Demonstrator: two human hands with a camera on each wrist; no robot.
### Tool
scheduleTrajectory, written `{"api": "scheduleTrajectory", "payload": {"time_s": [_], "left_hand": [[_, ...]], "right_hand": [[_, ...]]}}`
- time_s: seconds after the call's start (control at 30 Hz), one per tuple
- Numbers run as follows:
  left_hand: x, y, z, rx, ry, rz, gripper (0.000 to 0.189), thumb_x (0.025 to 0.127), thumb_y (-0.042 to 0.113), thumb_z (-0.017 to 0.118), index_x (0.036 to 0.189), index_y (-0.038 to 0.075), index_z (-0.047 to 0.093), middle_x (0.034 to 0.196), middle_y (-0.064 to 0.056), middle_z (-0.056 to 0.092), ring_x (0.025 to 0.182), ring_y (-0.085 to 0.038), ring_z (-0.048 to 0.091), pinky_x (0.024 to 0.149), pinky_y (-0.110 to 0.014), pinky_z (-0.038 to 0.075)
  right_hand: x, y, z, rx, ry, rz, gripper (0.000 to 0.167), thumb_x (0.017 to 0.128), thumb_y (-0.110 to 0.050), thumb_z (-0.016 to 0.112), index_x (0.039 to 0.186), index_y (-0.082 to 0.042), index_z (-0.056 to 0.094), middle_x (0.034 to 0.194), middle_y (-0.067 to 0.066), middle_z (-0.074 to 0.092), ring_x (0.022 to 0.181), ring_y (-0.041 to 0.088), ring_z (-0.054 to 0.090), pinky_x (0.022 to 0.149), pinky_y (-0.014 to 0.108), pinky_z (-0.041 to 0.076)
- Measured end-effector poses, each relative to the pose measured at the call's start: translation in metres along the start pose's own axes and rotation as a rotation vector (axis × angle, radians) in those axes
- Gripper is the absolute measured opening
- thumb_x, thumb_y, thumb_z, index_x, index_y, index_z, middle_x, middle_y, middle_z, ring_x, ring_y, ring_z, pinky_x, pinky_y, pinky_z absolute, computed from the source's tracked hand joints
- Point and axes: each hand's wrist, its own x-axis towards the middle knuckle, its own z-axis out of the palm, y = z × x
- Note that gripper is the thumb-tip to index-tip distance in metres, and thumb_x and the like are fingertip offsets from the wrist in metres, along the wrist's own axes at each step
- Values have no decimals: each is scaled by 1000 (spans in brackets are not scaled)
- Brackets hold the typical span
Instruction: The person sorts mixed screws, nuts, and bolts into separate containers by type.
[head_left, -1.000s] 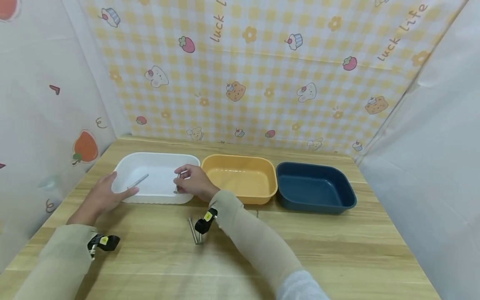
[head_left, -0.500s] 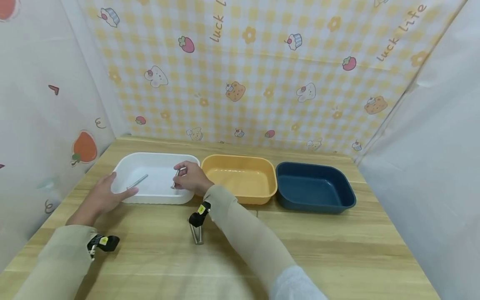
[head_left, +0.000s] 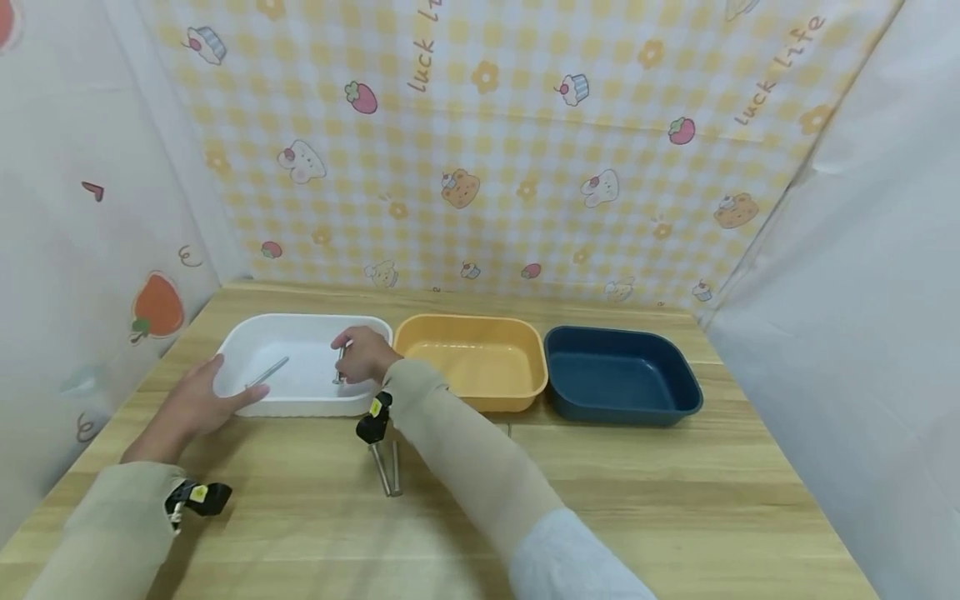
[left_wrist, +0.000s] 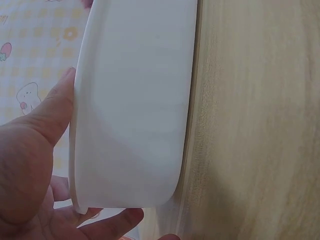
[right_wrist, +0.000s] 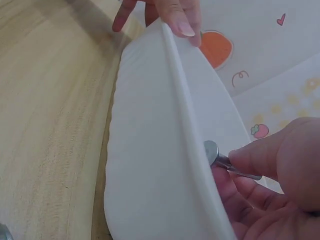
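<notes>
My left hand (head_left: 197, 404) grips the left end of a white plastic bin (head_left: 300, 407), the thumb at the rim and the fingers around the outer corner in the left wrist view. Inside that bin lies a long metal bolt (head_left: 268, 371), slanted near the left thumb. Over the bin's right part, my right hand (head_left: 365, 354) pinches another bolt (right_wrist: 211, 151) between thumb and fingers. Its flat round head points down toward the bin floor, just inside the front wall. Two more bolts, one left (head_left: 380, 471) and one right (head_left: 396, 471), lie on the table below the right wrist.
A yellow bin (head_left: 480, 404) stands right beside the white one, and a dark blue bin (head_left: 622, 415) beside that. Both show bare floors. The wooden table (head_left: 637, 508) runs back to a checked cloth wall (head_left: 495, 233), with white sheets at both sides.
My right hand has shifted a little left within the white bin, still holding the bolt. The left hand keeps its hold on the bin, and the head view has turned slightly.
</notes>
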Motion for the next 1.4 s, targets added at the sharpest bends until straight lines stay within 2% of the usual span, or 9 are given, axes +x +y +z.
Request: {"api": "scheduleTrajectory", "payload": {"time_s": [0.13, 0.3, 0.53, 0.6, 0.77, 0.93, 1.1, 1.4], "left_hand": [[-2, -4, -1, -9, -7, -14, 117, 87, 65, 57, 144, -17, -4, 143, -47, 2, 129, -65, 9, 99, -76, 17], [-4, -8, -2, -17, -7, -38, 119, 86, 67, 56, 145, -15, -6, 143, -47, 0, 129, -65, 8, 97, -77, 17], [-1, -6, -4, -13, -13, -7, 117, 87, 65, 57, 144, -17, -5, 142, -48, 2, 129, -65, 9, 99, -76, 17], [-2, -8, -5, -11, -11, -8, 117, 87, 65, 57, 144, -17, -5, 142, -48, 2, 129, -65, 9, 98, -76, 17], [-9, -16, -4, -2, -8, -18, 115, 89, 63, 56, 143, -18, -5, 141, -48, 1, 126, -67, 11, 96, -77, 19], [-8, -16, -1, 8, -6, 14, 113, 90, 61, 57, 143, -19, -3, 141, -49, 5, 126, -66, 13, 97, -76, 20], [-5, -14, 2, 7, -5, 12, 114, 89, 62, 57, 144, -18, -3, 141, -49, 4, 127, -65, 12, 98, -76, 19], [3, -6, 1, -5, 0, 36, 114, 88, 61, 58, 144, -18, -2, 142, -48, 5, 129, -64, 11, 99, -75, 18]], "right_hand": [[4, -3, 10, -90, -14, 47, 30, 87, 4, 65, 114, -9, 66, 76, 1, 59, 63, 11, 56, 56, 21, 50], [7, -5, 16, -154, -39, 64, 30, 86, 2, 66, 113, -10, 66, 74, 0, 61, 61, 12, 57, 54, 21, 48], [12, -6, 14, -216, -87, 84, 28, 86, 2, 66, 112, -8, 66, 79, 1, 61, 57, 11, 54, 49, 20, 47], [17, -6, 17, -225, -112, 101, 28, 85, 4, 67, 111, -7, 66, 81, 2, 60, 55, 12, 53, 47, 20, 47], [29, -3, 30, -334, -170, 121, 20, 85, 0, 68, 103, -10, 66, 80, 0, 61, 54, 11, 55, 47, 20, 48], [34, 4, 37, -424, -158, 143, 12, 86, -5, 69, 95, -13, 65, 70, 1, 63, 52, 12, 56, 46, 20, 46], [34, 8, 34, -426, -151, 125, 14, 84, -3, 69, 94, -13, 65, 61, 2, 62, 48, 11, 54, 44, 19, 44], [36, 11, 25, -462, -140, 108, 17, 84, -6, 72, 99, -14, 67, 61, 1, 62, 48, 11, 55, 45, 19, 45]]}}
